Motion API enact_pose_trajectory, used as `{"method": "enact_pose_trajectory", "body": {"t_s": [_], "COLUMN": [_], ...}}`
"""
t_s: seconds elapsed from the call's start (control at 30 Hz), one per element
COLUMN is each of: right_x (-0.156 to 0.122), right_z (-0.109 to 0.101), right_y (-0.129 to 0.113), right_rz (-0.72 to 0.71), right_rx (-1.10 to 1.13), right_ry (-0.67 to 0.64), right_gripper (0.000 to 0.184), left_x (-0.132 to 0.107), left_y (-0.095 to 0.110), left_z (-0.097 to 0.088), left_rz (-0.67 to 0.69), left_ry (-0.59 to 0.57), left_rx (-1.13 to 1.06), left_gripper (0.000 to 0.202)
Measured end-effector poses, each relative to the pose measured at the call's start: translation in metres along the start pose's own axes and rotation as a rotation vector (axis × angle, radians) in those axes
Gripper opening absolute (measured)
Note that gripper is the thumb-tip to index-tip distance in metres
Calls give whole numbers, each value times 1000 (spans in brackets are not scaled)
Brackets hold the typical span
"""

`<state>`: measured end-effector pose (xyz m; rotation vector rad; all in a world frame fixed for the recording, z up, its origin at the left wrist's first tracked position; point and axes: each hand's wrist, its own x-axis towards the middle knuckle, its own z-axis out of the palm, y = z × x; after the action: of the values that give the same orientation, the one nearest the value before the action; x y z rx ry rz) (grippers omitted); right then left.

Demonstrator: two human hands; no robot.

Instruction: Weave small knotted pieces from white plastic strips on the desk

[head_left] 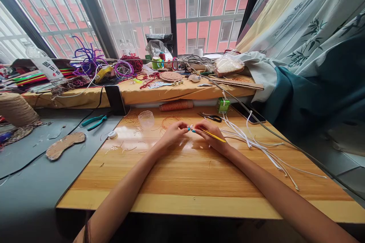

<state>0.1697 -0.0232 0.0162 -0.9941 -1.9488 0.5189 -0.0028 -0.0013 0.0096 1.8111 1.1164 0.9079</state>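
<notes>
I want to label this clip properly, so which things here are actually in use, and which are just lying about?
In use:
- small turquoise piece, pinched between left hand and right hand
- yellow stick, held in the right hand

Lying about, untouched:
- scissors
- teal pliers
- clear cup
- white cords
- cardboard cutout

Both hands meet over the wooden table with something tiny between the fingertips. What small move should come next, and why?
Probably ease the yellow stick tip-first toward the small piece. The left hand pinches that white-and-teal piece at its fingertips, the right hand holds the stick beside it, and the two nearly touch just above the table.
</notes>
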Motion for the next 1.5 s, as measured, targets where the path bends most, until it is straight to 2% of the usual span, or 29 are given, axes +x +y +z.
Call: {"method": "enact_pose_trajectory", "body": {"t_s": [0.17, 0.37, 0.53, 0.83, 0.97, 1.23, 1.5], "right_x": [-1, -3, -3, -4, -4, -5, -6], "right_z": [1, 2, 2, 2, 1, 0, 4], "right_y": [3, 5, 5, 6, 1, -4, 1], "right_rz": [89, 111, 95, 84, 58, 8, -29], "right_rx": [147, 185, 131, 83, 75, -42, -64], "right_ry": [39, 58, 61, 105, 89, 61, 45], "right_gripper": [16, 22, 15, 16, 15, 15, 12], "left_x": [1, 1, 0, 1, -1, -2, -1], "left_y": [3, 3, 4, 1, 1, -1, -3], "left_z": [1, 2, 4, 8, 10, 12, 13], "left_rz": [-50, -75, -77, 5, 5, -15, -41], "left_ry": [77, 54, 38, 32, 17, 42, 80], "left_rx": [-116, -210, -214, -67, -5, -163, -199], "left_gripper": [14, 17, 15, 24, 21, 21, 17]}}
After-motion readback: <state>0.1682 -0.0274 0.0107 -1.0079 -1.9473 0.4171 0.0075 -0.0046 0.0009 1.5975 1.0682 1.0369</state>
